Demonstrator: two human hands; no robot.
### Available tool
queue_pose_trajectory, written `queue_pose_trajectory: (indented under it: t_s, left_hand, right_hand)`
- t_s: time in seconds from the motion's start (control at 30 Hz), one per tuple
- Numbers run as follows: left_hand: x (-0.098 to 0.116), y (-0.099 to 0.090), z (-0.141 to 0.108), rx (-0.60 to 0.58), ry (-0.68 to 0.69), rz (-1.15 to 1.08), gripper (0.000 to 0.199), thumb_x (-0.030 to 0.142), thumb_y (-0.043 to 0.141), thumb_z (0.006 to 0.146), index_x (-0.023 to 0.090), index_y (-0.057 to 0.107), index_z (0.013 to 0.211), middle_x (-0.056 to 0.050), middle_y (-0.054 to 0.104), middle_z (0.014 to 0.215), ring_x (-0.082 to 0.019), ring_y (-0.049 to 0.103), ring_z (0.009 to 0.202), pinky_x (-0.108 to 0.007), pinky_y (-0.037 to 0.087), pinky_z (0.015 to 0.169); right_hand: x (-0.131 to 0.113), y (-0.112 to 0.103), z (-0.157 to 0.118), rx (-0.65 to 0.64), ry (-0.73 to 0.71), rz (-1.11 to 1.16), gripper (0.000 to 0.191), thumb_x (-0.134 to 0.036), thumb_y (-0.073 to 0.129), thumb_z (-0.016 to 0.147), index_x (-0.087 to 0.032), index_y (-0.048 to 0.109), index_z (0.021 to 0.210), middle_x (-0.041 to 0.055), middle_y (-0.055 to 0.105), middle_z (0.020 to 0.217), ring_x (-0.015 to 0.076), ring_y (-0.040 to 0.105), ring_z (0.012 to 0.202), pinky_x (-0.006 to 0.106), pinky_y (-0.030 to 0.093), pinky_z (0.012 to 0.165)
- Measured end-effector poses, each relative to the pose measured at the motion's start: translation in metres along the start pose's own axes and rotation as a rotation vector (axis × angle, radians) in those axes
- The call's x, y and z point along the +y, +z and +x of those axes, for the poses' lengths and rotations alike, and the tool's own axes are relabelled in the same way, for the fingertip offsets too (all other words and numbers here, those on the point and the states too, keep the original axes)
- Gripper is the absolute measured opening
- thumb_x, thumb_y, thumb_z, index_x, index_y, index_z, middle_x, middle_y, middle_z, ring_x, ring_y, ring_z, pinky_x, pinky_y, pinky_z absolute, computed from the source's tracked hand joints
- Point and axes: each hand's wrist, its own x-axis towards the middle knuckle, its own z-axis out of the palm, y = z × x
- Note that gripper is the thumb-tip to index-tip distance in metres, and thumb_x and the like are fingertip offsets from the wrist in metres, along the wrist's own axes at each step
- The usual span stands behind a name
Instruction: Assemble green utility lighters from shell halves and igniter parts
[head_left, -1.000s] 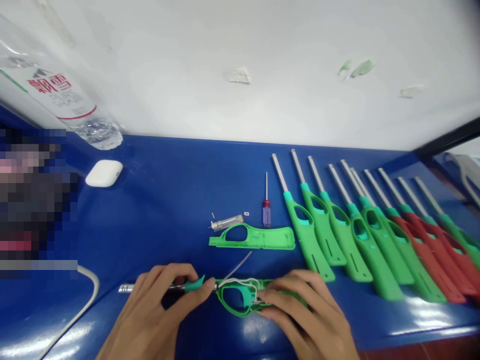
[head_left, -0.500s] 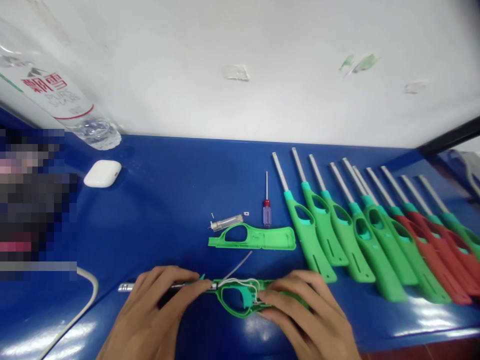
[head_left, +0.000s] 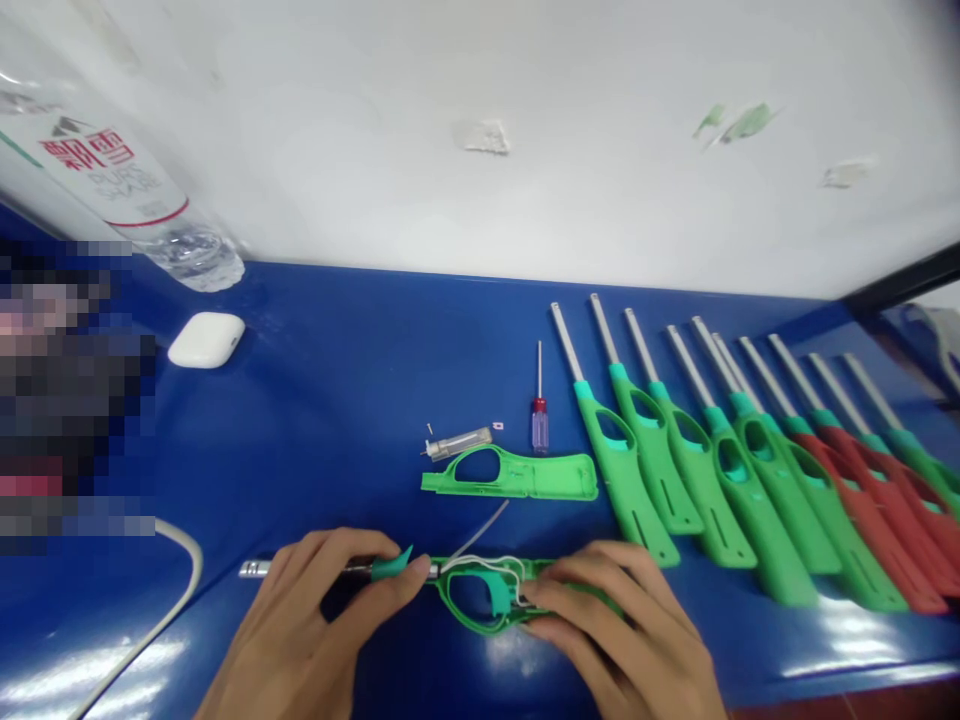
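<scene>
An opened lighter with a long metal nozzle lies low in the middle, its green half-shell [head_left: 480, 625] facing up. My left hand [head_left: 330, 600] is closed around the nozzle end, thumb and fingers at the teal collar [head_left: 391, 566]; the metal tip [head_left: 255, 569] sticks out to the left. My right hand [head_left: 600, 610] grips the handle end of the half-shell, covering most of it. Between the hands, white wires [head_left: 487, 562] loop over the teal trigger [head_left: 496, 592], and a thin clear tube [head_left: 484, 527] pokes up.
Behind lie the other green half-shell [head_left: 555, 477], a clear fuel tank [head_left: 461, 442], tiny parts and a screwdriver [head_left: 540, 425]. Several assembled lighters [head_left: 637, 500] fill the right. A white earbud case [head_left: 207, 340], a water bottle [head_left: 135, 185] and a cable [head_left: 191, 570] are at left.
The teal collar shows more between my left thumb and fingers than before. My right hand keeps its hold on the half-shell. The whole view has shifted slightly.
</scene>
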Motion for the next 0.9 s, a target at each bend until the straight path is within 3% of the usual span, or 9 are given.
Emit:
queue_pose_trajectory:
  t_s: [0.3,0.6,0.8,0.9]
  left_hand:
    - [-0.017,0.000,0.004,-0.015,0.165,0.075,0.069,-0.007,0.043,0.096,0.040,0.077,0.135,0.000,0.077,0.122,-0.016,0.073,0.101,-0.029,0.059,0.087]
    - [-0.003,-0.002,0.001,-0.015,0.027,-0.014,0.068,-0.008,0.039,0.098,0.040,0.076,0.129,0.000,0.071,0.123,-0.018,0.069,0.101,-0.033,0.053,0.087]
    - [-0.001,0.005,-0.003,-0.005,0.051,0.089,0.074,-0.013,0.037,0.094,0.038,0.076,0.130,0.000,0.071,0.123,-0.018,0.068,0.108,-0.034,0.051,0.094]
    - [-0.004,0.005,-0.003,0.006,0.100,0.064,0.066,-0.009,0.041,0.098,0.036,0.076,0.131,-0.002,0.071,0.125,-0.018,0.067,0.107,-0.034,0.051,0.093]
  right_hand:
    - [0.001,0.000,0.000,0.005,-0.003,-0.012,0.012,-0.023,0.065,0.115,-0.025,0.074,0.121,0.0022,0.081,0.105,0.0202,0.072,0.095,0.030,0.062,0.087]
    - [0.000,0.000,-0.001,0.014,-0.009,-0.008,0.013,-0.022,0.067,0.113,-0.026,0.075,0.122,0.0029,0.081,0.105,0.0206,0.073,0.095,0.030,0.064,0.085]
    - [0.000,0.000,0.000,0.008,0.005,-0.017,0.013,-0.022,0.068,0.112,-0.026,0.075,0.122,0.0034,0.081,0.103,0.0214,0.073,0.094,0.031,0.064,0.083]
    - [0.000,0.001,-0.001,0.011,0.005,-0.018,0.013,-0.022,0.068,0.112,-0.026,0.075,0.122,0.0034,0.081,0.104,0.0216,0.072,0.095,0.030,0.064,0.084]
